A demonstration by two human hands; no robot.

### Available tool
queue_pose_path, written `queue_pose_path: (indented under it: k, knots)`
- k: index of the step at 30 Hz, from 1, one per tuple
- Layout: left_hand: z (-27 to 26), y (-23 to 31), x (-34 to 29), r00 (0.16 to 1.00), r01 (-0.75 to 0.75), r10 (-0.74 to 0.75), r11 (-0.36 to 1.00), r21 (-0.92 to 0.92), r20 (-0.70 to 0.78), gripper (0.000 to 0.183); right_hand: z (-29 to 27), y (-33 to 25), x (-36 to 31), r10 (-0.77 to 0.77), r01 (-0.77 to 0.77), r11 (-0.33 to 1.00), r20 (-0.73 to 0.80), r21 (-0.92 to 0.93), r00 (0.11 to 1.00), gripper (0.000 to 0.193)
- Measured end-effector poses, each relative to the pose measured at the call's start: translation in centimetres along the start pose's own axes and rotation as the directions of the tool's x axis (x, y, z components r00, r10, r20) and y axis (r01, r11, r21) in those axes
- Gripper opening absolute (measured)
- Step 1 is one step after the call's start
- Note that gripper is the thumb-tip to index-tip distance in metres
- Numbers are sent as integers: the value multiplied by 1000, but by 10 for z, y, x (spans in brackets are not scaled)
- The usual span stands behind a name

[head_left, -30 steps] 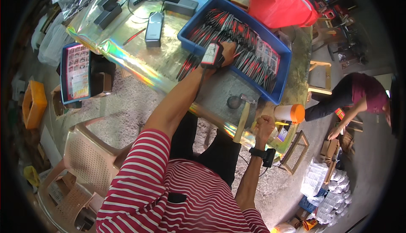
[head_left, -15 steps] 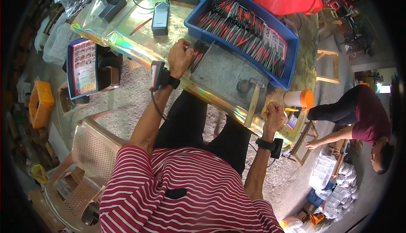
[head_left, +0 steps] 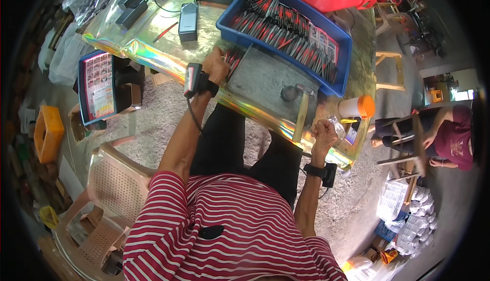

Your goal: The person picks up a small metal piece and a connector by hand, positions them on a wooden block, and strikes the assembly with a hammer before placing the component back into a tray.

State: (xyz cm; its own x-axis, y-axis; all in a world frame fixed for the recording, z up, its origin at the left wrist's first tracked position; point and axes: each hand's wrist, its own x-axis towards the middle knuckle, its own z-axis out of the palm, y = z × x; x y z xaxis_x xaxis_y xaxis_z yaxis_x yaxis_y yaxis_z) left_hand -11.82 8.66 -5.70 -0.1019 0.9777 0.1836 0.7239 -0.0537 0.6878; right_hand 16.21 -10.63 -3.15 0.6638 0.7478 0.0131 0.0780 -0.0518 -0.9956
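Observation:
At the table's near edge, my left hand (head_left: 217,66) is curled against a small bunch of slim black-and-red pieces (head_left: 234,59), beside a grey slab (head_left: 265,79). Its fingertips are partly hidden, so I cannot make out what they grip. Farther right, my right hand (head_left: 325,134) is closed with the fingers pressed together; anything inside is too small to see. Crumpled clear plastic (head_left: 336,124) lies just behind it, near a white jar with an orange lid (head_left: 363,106). A hammer (head_left: 302,115) with a wooden handle rests on the slab, its head next to a dark round object (head_left: 289,94).
Behind the slab stands a blue bin (head_left: 334,88) filled with similar black-and-red pieces. Grey boxy devices (head_left: 188,23) and cables occupy the far left, near a red slim piece (head_left: 166,32). A plastic chair (head_left: 120,179) is at my left. Another person (head_left: 451,133) is at the right beside a wooden stool (head_left: 418,146).
My right hand has shifted slightly left and toward me, still closed. My left hand stays by the bunch. The other person has changed posture, and a wooden stool now shows by them.

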Motion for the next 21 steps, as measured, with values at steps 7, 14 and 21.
queue_pose_path:
  k: [7, 14, 21]
  knots:
    - [-27, -12, -5, 926, 378, -201, 530, -760, 320, 28, 2, -21, -7, 43, -47, 994, 38, 103, 998, 7]
    - [-63, 41, -34, 901, 421, -51, 343, -840, 431, 11, 30, -54, -17, -23, -32, 969, 220, 245, 975, 6]
    - [-63, 113, -78, 745, 616, 235, 119, -779, 625, 6, 61, -97, -43, -61, -66, 958, 423, 279, 904, 8]
